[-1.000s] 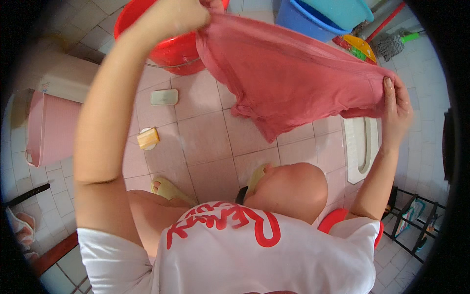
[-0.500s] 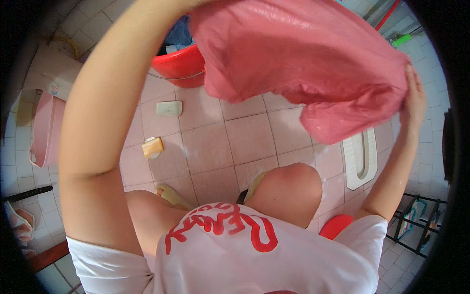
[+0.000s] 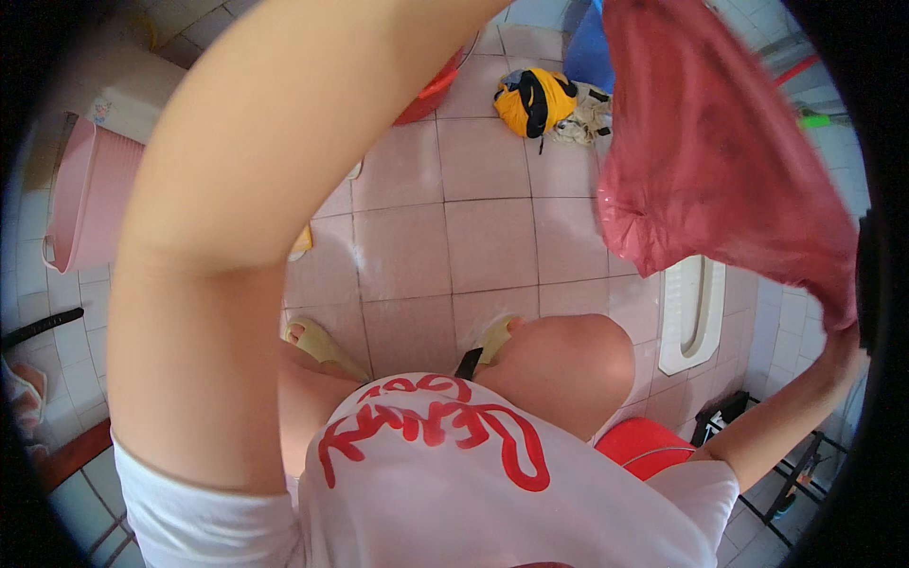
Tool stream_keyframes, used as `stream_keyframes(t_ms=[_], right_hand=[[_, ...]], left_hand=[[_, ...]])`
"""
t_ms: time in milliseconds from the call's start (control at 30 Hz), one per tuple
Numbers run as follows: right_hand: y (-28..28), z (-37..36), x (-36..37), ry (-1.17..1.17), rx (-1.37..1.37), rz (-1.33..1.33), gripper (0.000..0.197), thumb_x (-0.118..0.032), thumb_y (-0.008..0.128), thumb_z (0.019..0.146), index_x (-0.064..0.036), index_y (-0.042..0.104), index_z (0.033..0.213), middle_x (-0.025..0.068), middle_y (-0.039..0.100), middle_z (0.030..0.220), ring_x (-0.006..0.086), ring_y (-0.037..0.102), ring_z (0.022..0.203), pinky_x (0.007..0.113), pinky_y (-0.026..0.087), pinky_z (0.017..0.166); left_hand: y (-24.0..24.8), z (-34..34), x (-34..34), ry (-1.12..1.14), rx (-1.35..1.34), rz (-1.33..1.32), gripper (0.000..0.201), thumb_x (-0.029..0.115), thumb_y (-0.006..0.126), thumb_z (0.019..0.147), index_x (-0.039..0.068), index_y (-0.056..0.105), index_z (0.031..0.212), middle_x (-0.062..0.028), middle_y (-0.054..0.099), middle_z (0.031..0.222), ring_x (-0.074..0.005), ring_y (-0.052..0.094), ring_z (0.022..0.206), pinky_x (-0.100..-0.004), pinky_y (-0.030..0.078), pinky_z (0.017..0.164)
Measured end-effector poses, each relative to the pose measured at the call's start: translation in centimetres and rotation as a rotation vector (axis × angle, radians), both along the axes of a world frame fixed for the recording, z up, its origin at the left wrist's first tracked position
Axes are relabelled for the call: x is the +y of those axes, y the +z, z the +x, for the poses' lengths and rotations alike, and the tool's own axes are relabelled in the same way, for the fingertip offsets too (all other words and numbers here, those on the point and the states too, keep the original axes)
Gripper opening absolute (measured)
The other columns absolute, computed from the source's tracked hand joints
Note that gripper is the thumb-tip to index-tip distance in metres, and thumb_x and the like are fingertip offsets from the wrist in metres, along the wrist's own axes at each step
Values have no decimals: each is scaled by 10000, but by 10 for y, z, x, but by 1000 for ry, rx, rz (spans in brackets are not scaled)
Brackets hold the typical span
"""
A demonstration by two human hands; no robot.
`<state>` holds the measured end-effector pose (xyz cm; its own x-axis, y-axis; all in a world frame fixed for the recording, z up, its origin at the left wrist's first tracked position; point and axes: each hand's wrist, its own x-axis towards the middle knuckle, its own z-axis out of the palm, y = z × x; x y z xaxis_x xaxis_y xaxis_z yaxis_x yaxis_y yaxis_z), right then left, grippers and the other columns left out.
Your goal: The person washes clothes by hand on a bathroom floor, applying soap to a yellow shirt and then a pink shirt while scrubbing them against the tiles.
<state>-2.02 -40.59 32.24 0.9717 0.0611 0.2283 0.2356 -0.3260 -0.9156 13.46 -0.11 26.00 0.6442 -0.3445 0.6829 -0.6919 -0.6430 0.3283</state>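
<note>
A wet-looking red piece of cloth [image 3: 701, 161], perhaps a garment, stretches from the top edge down to the far right. Its lower corner narrows into my right hand [image 3: 846, 343], which is closed on it beside the dark rim of the picture; most of the fingers are hidden. My left forearm crosses over the top edge toward the cloth's upper end, so the left hand is out of the picture. Below the cloth, a white squat toilet [image 3: 689, 322] is set in the floor and partly covered by it.
Pink floor tiles [image 3: 488, 237] lie ahead. A yellow-and-black bundle of clothing [image 3: 538, 99] lies by a blue container [image 3: 589, 52]. My left arm partly hides a red bucket [image 3: 437, 95]. A pink basket [image 3: 90, 194] stands left; a red tub [image 3: 644, 443] and black rack [image 3: 800, 483] are right.
The red cloth has swung to the right and now hangs more steeply. Both arms have shifted right, and my right hand is lower. The yellow-and-black bundle and blue container have come into sight.
</note>
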Motion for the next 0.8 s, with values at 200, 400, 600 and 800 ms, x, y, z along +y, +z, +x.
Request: stream_keyframes(t_ms=[200, 400, 600, 800], right_hand=[[-209, -19, 152, 672, 553, -252, 168, -157, 542, 942, -44, 601, 1051, 26, 618, 946, 102, 582, 913, 253, 472, 788], [-336, -49, 311, 1915, 505, -699, 321, -224, 602, 890, -52, 567, 1160, 130, 636, 1055, 211, 598, 988, 323, 471, 863], [-406, -35, 448, 1564, 378, -811, 442, -226, 635, 837, -82, 539, 1244, 215, 596, 1149, 344, 554, 1120, 388, 439, 950], [-530, -132, 588, 1292, -525, -626, 609, -219, 651, 832, -158, 417, 1391, 192, 429, 1348, 374, 484, 1189, 433, 412, 988]], left_hand=[[-224, -117, 46, -242, 704, 79, 240, -63, 584, 729, 29, 659, 937, -123, 641, 940, -261, 618, 894, -346, 512, 774], [-444, -268, 110, 505, 1199, 485, 410, 285, 702, 745, 123, 670, 1120, -153, 527, 1311, -392, 442, 1256, -513, 437, 952], [-408, -327, 16, 377, 1254, 541, 935, 524, 720, 721, 152, 302, 1470, -168, 237, 1523, -433, 115, 1408, -576, 130, 1125], [-451, -344, -15, 373, 1255, -825, 690, 390, 583, 893, 78, 325, 1452, -117, 290, 1512, -249, 263, 1392, -447, 179, 1146]])
